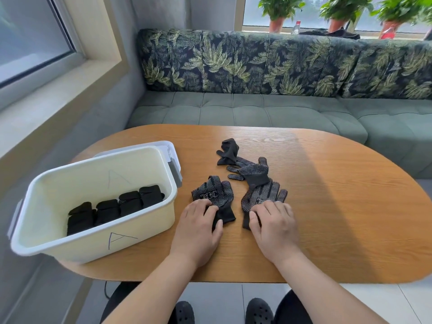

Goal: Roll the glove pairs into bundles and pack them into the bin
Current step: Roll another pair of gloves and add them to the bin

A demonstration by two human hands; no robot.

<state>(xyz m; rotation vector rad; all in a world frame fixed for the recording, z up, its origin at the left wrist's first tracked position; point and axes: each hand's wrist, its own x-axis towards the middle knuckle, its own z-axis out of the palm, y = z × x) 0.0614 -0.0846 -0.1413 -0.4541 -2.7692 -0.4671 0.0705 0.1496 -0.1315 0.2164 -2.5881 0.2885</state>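
Two black dotted gloves lie flat side by side on the wooden table, palm side up. My left hand rests on the cuff end of the left glove. My right hand rests on the cuff end of the right glove. On both hands the fingers lie over the fabric, slightly bent. Behind them more black gloves lie in a loose heap. The cream plastic bin, marked with a letter A, stands at the left and holds several rolled black glove bundles in a row.
The bin sits on its grey-latched lid near the table's left edge. A green sofa with a leaf-print backrest runs behind the table. A window ledge is at the left. My shoes show under the table's front edge.
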